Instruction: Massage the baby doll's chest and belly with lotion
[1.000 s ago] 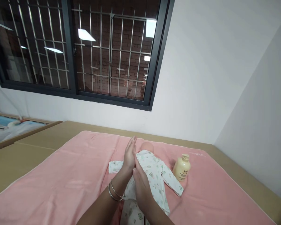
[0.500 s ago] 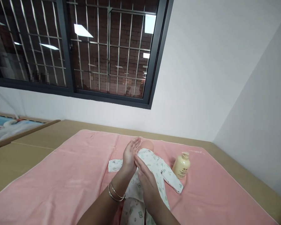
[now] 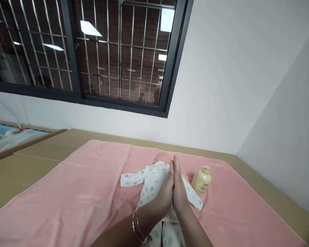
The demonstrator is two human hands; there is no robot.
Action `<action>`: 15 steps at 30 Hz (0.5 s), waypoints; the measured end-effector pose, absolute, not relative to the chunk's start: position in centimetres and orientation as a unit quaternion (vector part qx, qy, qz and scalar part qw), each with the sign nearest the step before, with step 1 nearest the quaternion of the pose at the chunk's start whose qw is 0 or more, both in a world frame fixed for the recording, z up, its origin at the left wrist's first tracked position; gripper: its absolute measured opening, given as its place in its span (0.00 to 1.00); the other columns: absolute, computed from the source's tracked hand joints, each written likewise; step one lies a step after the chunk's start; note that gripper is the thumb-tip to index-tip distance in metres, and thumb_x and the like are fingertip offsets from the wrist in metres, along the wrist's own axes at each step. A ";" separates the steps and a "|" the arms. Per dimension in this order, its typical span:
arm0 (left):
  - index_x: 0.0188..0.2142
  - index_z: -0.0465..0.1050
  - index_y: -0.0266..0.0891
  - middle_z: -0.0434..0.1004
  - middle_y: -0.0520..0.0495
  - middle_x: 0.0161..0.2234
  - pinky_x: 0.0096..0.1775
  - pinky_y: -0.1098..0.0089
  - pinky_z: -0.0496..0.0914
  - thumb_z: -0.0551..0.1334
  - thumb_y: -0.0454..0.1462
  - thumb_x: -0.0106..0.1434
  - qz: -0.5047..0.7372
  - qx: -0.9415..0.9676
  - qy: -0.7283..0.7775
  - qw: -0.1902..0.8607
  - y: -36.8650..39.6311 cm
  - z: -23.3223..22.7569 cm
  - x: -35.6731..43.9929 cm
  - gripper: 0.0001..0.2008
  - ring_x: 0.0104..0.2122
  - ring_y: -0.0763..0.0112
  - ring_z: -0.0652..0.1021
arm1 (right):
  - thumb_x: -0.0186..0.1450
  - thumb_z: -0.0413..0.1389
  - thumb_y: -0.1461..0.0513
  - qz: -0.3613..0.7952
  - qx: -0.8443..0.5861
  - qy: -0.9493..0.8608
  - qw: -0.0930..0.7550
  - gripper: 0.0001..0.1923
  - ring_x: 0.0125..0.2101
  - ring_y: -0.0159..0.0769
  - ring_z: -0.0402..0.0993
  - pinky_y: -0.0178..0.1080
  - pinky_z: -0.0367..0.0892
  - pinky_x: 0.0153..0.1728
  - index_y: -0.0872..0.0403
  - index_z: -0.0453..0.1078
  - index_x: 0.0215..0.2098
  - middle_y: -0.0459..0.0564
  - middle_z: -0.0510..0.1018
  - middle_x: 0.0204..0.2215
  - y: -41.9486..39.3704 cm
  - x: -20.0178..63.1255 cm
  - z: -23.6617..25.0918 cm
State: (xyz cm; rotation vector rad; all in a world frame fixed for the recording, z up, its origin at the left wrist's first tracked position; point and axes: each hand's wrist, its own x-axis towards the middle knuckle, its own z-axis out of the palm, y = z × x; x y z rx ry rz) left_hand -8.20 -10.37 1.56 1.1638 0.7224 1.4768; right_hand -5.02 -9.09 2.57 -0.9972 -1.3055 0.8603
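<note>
My left hand and my right hand are pressed palm to palm, fingers stretched out and pointing away from me. Nothing shows between them. Two thin bangles circle my left wrist. Beneath the hands lies a baby doll in white printed clothes, its arms spread and its bald head at the far end. My hands and forearms cover part of its chest and legs. Right of the doll, a pale yellow pump bottle stands close to its sleeve.
A pink blanket covers much of the tan table surface. A white wall and a barred dark window are behind it. At the far left, a wood-edged compartment contains blue and white items.
My hands have moved right and come flat together; earlier the left palm was turned up with the right fingers across it. The doll and bottle stay in place.
</note>
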 end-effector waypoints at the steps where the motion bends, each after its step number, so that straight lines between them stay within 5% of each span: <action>1: 0.53 0.72 0.35 0.73 0.43 0.55 0.59 0.70 0.62 0.38 0.49 0.69 0.598 0.508 0.301 0.542 -11.0 1.7 -8.3 0.31 0.63 0.71 0.61 | 0.68 0.39 0.41 0.354 -0.437 -0.549 0.618 0.37 0.68 0.35 0.37 0.44 0.36 0.67 0.47 0.45 0.69 0.43 0.45 0.68 -8.3 -4.1 2.7; 2: 0.58 0.66 0.30 0.68 0.45 0.59 0.61 0.70 0.54 0.41 0.51 0.68 0.573 0.522 0.293 0.560 -11.6 1.8 -8.5 0.32 0.64 0.69 0.58 | 0.67 0.39 0.41 0.335 -0.445 -0.534 0.636 0.37 0.67 0.36 0.38 0.45 0.36 0.67 0.49 0.45 0.69 0.44 0.45 0.68 -7.5 -3.2 2.8; 6: 0.65 0.54 0.41 0.51 0.49 0.67 0.66 0.60 0.47 0.48 0.53 0.68 0.508 0.552 0.231 0.619 -12.5 2.0 -9.7 0.31 0.67 0.62 0.50 | 0.67 0.38 0.42 0.286 -0.501 -0.463 0.673 0.37 0.66 0.37 0.45 0.45 0.44 0.65 0.49 0.47 0.68 0.46 0.50 0.67 -4.3 0.0 2.2; 15: 0.67 0.45 0.45 0.38 0.52 0.69 0.67 0.62 0.43 0.50 0.56 0.66 0.530 0.453 0.237 0.676 -9.7 0.5 -9.9 0.36 0.68 0.65 0.44 | 0.67 0.42 0.43 0.255 -0.494 -0.517 0.651 0.34 0.65 0.40 0.49 0.46 0.46 0.64 0.49 0.55 0.65 0.47 0.54 0.66 -4.7 -2.3 1.6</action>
